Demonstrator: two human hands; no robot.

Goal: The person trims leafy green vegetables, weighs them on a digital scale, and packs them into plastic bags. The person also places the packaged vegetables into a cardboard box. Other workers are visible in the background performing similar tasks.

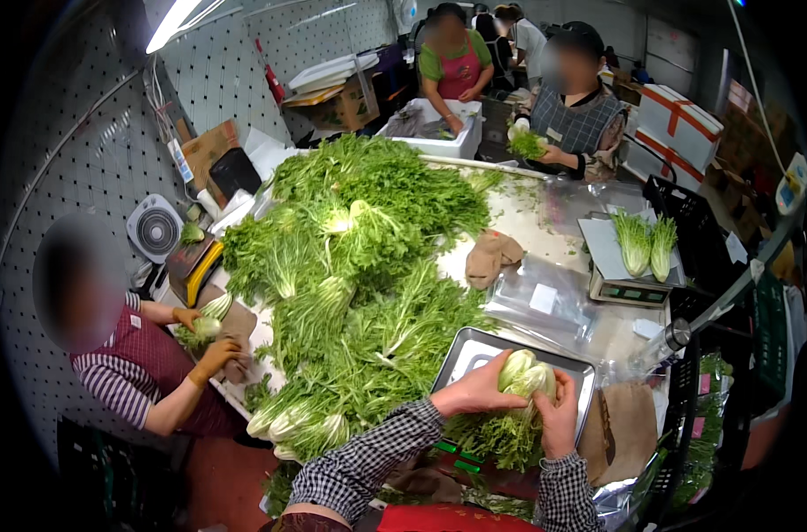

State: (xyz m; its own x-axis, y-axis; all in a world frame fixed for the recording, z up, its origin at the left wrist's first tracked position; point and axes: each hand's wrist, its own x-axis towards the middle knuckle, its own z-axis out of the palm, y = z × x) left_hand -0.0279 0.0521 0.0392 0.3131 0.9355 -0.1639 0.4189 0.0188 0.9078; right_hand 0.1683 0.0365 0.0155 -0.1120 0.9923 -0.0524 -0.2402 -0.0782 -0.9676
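Both hands, left hand (pixel 479 390) and right hand (pixel 559 415), are gripping a leafy green bunch (pixel 521 403) over the metal scale tray (pixel 474 348) (big greens pile (pixel 359 275) just beside), so I'd squeeze the stems gently, keeping leaves tidy.

White boxes with red tape (pixel 678 124) far right, clear plastic bags (pixel 545 297) mid-table, scale's green display (pixel 632 293).
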